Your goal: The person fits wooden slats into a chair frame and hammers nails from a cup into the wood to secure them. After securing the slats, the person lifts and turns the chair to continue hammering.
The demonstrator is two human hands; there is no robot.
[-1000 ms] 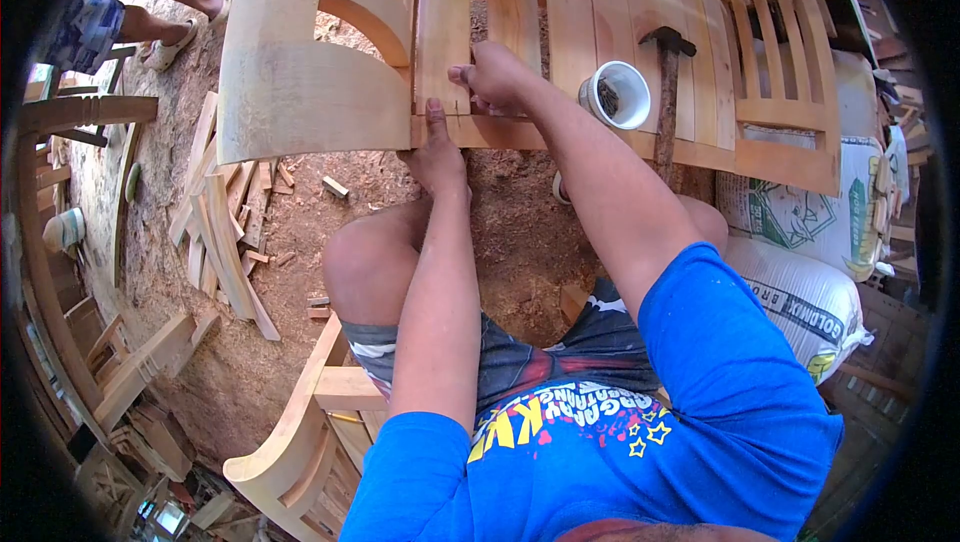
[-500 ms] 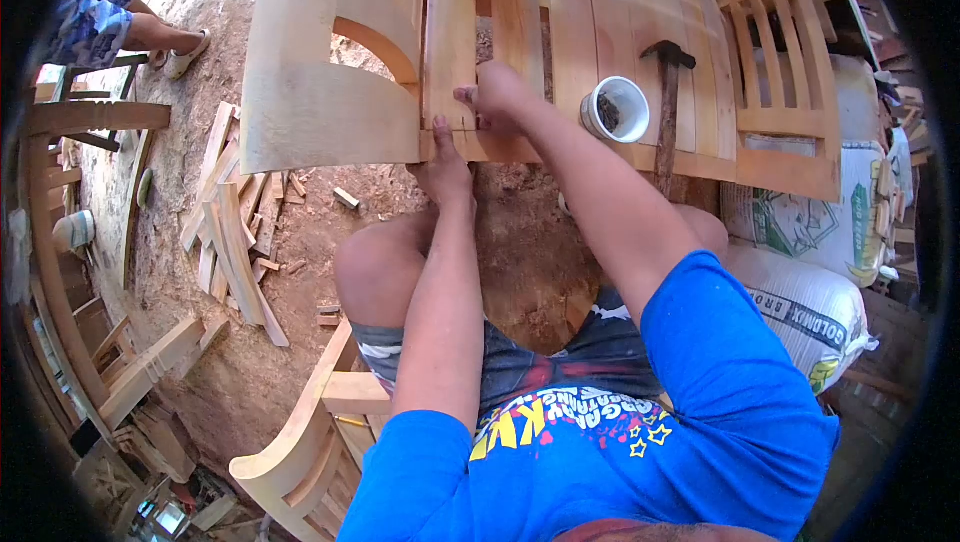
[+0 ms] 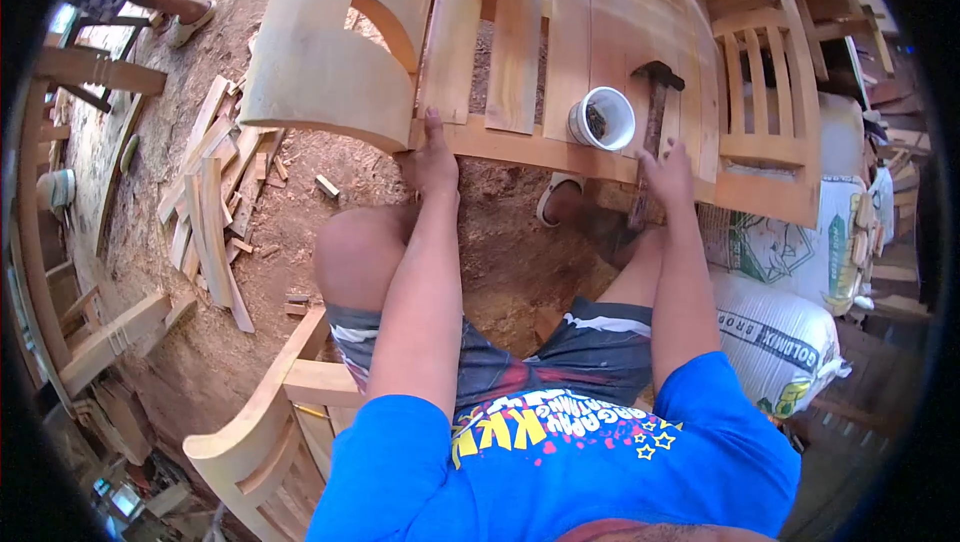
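My left hand [image 3: 433, 164] grips the front rail [image 3: 520, 145] of a wooden bench, its thumb up against the end of a slat [image 3: 455, 62] and its other fingers mostly hidden at the rail's edge. At the right, my right hand [image 3: 668, 176] is closed round the wooden handle of a hammer [image 3: 657, 107]. The hammer lies across the bench boards with its dark head pointing away from me. Just left of it, a white plastic cup [image 3: 612, 112] holds small dark pieces, perhaps nails. A broad curved armrest panel [image 3: 310, 72] stands left of the slats.
Scrap wood strips [image 3: 215, 212] are piled on the dirt floor at left. Printed sacks [image 3: 775, 337] sit at right, below a slatted chair part [image 3: 765, 92]. Another wooden piece [image 3: 250, 442] stands by my left side. Another person's leg [image 3: 170, 2] shows at upper left.
My right hand has left the slat end beside my left hand and moved right to the hammer handle. My left hand stays at the rail. The view has shifted slightly.
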